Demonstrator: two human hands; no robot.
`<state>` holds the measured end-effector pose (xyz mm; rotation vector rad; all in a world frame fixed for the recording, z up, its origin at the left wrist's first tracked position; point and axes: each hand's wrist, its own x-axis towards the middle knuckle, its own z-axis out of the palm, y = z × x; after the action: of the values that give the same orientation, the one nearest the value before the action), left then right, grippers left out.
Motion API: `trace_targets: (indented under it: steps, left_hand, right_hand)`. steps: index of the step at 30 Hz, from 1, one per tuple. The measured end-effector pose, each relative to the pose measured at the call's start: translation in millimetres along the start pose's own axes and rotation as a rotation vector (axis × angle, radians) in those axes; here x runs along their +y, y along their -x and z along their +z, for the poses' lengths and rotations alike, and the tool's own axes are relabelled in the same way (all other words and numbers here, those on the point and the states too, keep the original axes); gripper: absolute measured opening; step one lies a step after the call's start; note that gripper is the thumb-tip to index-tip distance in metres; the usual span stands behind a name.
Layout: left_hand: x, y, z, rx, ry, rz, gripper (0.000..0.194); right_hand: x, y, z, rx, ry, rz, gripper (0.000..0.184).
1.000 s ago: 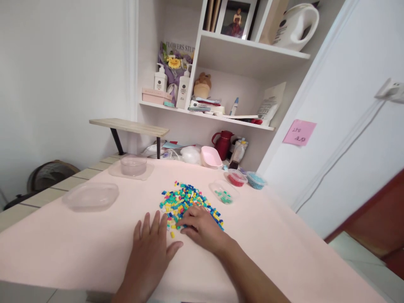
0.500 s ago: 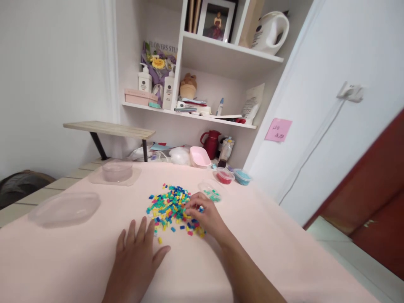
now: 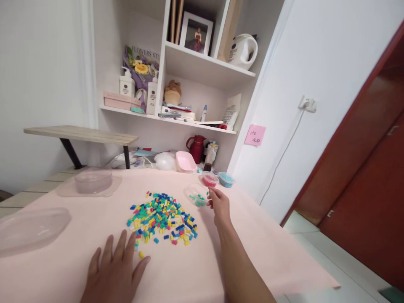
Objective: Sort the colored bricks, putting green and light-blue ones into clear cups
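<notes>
Small toy building bricks (image 3: 159, 214) in green, blue, yellow, red and white lie in a loose heap on the pink tablecloth (image 3: 176, 273). Just behind and to the right of the heap is a clear plastic dish (image 3: 190, 190) with several green bricks in it. My right hand (image 3: 220, 205) is at the dish's right edge, its fingertips pinched on a small green brick (image 3: 207, 193). Flat on the cloth, fingers spread, my left hand (image 3: 113, 267) rests in front of the heap. A single yellow brick (image 3: 141, 254) lies close to its thumb.
Lidded tubs of red pieces (image 3: 210, 179) and blue pieces (image 3: 226, 179) stand behind the dish. Clear plastic containers (image 3: 94, 181) lie at the left. A pink basin (image 3: 186, 162) and a red jug (image 3: 196, 148) sit at the back, below the shelves.
My right hand has moved from the heap, rightward and away from me, to the clear dish with a green brick. My left hand stays flat. The view has turned right.
</notes>
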<state>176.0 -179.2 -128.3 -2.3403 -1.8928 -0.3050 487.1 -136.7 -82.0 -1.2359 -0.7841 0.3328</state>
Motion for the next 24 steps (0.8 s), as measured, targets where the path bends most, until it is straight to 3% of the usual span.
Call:
trace_targets:
  steps: [6,12,16,20,24]
  left_hand:
    - [1,1,-4.5,-0.002,0.006,-0.001,0.065]
    - [2,2,-6.0,0.009,-0.021,0.014,0.063]
    - [2,2,-6.2,0.014,-0.019,0.02,0.062]
    - [3,4,-10.3,0.015,-0.037,0.025,0.061]
    - [5,4,-14.0,-0.009,-0.078,0.018,0.061]
  right_hand:
    - [-3,10,10,-0.175,0.079,-0.103,0.042]
    - [-7,31,26,-0.516,0.23,-0.262,0.015]
    - [-5,36,29,-0.697,0.519,-0.451,0.031]
    - [0,38,27,-0.768,0.648,-0.437,0.043]
    - [4,34,25,-0.743,0.677,-0.39,0.038]
